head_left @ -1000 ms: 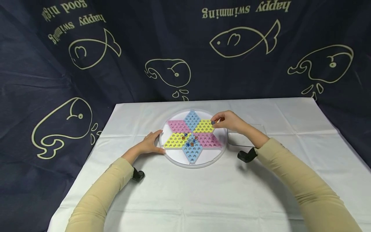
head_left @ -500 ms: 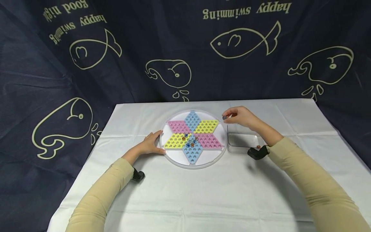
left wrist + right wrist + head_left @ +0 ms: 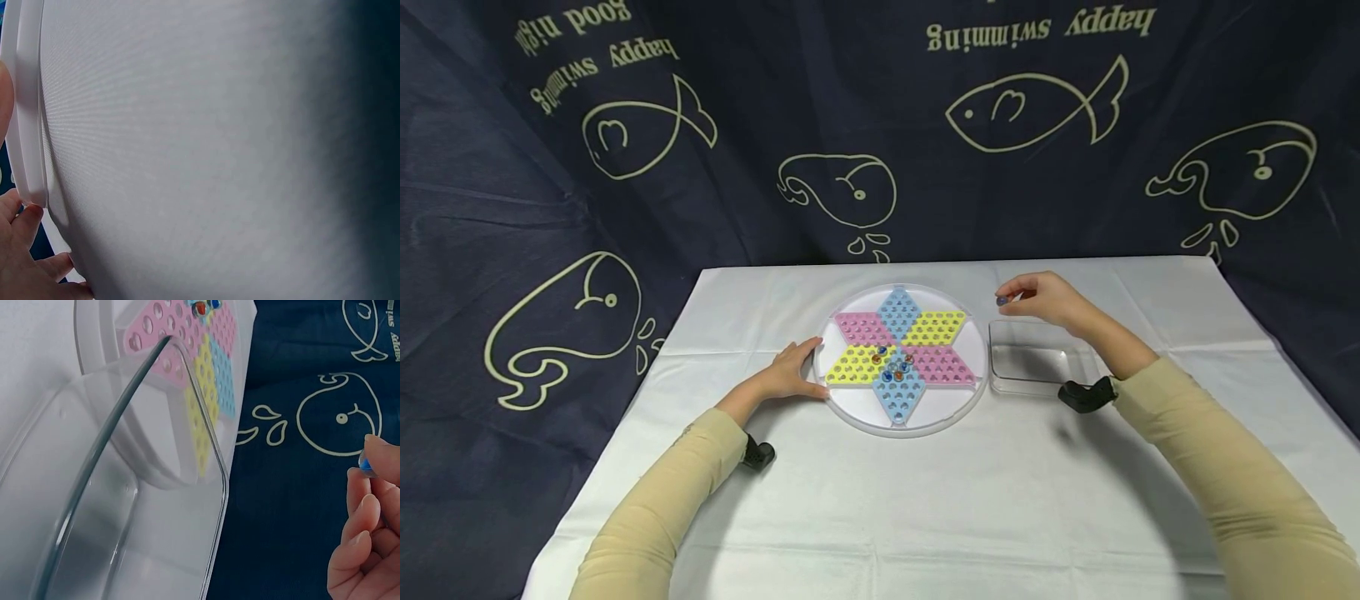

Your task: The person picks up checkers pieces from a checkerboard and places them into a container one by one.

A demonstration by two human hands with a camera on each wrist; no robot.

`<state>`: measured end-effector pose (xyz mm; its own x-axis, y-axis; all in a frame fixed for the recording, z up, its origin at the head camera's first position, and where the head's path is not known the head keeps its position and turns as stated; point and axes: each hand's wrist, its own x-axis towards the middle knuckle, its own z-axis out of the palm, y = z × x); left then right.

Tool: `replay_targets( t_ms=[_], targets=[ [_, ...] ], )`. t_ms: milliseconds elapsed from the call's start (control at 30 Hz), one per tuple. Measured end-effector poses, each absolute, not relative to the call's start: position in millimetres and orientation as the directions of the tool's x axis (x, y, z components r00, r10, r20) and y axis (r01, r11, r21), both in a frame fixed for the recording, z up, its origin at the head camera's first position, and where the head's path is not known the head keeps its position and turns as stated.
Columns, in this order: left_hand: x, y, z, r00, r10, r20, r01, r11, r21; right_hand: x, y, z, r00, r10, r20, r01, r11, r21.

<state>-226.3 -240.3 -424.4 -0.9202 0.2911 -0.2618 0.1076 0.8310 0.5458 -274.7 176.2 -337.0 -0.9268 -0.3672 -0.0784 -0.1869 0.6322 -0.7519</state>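
Observation:
A round white Chinese checkers board [image 3: 850,408] lies on the table, with a star of pink, yellow and blue hole fields. Several blue and orange marbles [image 3: 892,367] cluster near its centre, on the front blue and left yellow fields. My left hand [image 3: 782,373] rests at the board's left rim, thumb and fingers spread along the edge. Thumb and fingertips of my right hand [image 3: 1047,302] pinch a clear marble with blue inside [image 3: 365,463], held up just behind the back left corner of a clear box [image 3: 1028,388].
The clear box stands right beside the board, its right part hidden by my forearm and the black wrist camera [image 3: 1086,395]. A white cloth [image 3: 880,500] covers the table. A dark blue curtain [image 3: 760,100] with fish and whale drawings hangs behind it.
My right hand, pinching the blue marble, has moved right from over the yellow field to behind the box. The left hand has stayed put. An orange marble seen in the box is now hidden.

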Motion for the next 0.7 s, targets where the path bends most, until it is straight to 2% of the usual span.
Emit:
replay_targets(
  t_ms=[700],
  targets=[
    [-226.3,-239.4,-423.8,-0.919,0.293,-0.265,0.113,0.838,0.534,-271.5,210.4,-340.3,-0.937,-0.328,-0.117,-0.135,0.652,-0.747]
  ],
)
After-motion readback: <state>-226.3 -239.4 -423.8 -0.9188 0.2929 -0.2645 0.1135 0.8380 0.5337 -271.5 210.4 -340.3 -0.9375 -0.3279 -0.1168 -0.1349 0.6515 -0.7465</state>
